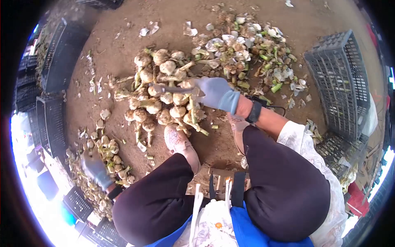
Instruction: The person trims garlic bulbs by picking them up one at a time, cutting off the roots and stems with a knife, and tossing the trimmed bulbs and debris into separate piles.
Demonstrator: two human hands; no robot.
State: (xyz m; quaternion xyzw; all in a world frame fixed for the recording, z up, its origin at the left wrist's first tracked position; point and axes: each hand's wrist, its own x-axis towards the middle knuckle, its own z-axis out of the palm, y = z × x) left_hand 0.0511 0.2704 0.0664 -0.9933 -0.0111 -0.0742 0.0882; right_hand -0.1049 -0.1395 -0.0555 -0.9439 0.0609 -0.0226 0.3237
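My right hand point(217, 93), in a grey-blue glove, is closed around what look like pruning shears point(177, 89). Their dark, slightly blurred blades point left over a heap of garlic bulbs point(166, 98) with stems attached. Off to the left, my left hand point(95, 168), gloved the same way, reaches down beside a second pile of garlic bulbs point(117, 164) with cut stems. Its fingers are blurred, so whether they hold anything cannot be made out.
Past my right hand lies a heap of garlic trimmings point(255, 53), with green stem ends and papery skins. A black plastic crate point(339, 82) stands at right; more dark crates point(61, 57) line the left. My shoes point(180, 146) flank the dirt floor point(210, 144) before me.
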